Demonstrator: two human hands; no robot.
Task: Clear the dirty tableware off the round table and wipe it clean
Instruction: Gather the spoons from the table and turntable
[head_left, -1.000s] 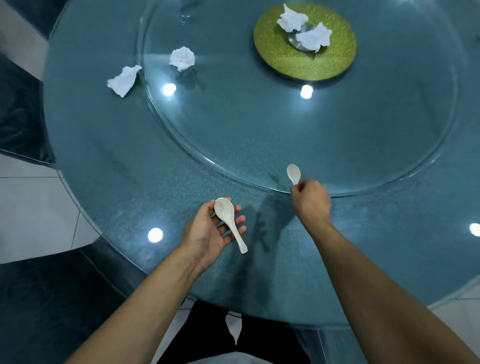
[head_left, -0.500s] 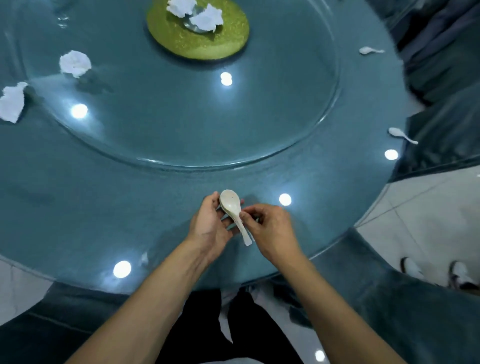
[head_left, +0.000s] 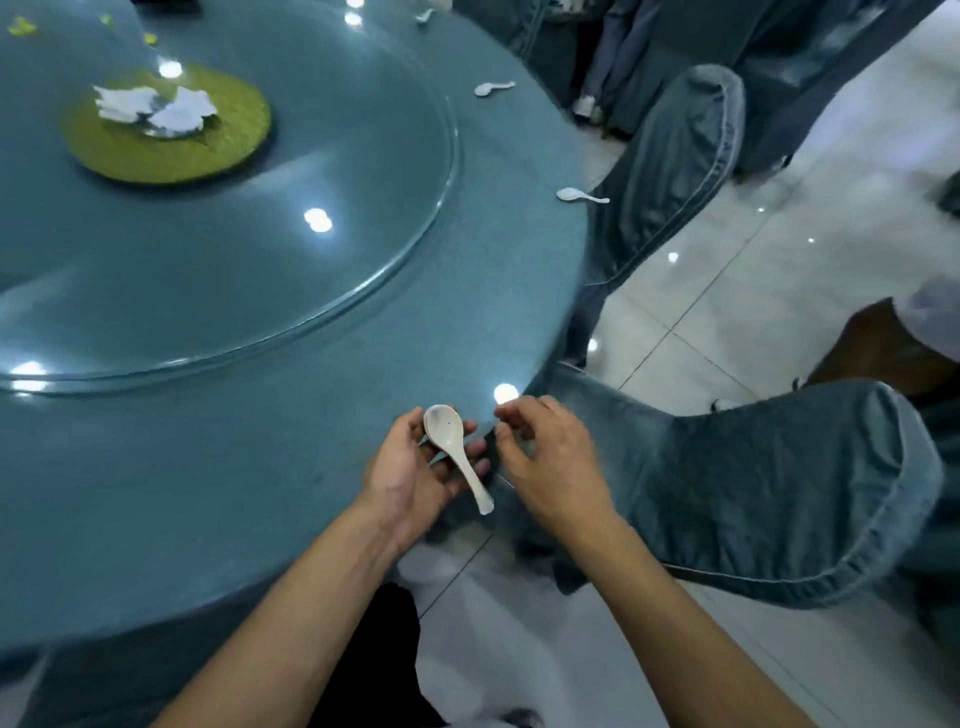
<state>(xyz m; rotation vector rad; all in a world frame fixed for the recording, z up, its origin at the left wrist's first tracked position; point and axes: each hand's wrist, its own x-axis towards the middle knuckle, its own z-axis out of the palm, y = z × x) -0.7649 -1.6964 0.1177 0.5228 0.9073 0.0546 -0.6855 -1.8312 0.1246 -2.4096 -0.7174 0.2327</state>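
Head view: the left hand cradled stacked spoons across loosely curled fingers at the counter edge; the right hand hovered beside them, fingers bent, holding nothing. Another spoon lay well beyond the right fingertips; keeping the stack level would help.

I see a teal table, white spoons, a speckled olive-green mat, and grey-blue chair covers.
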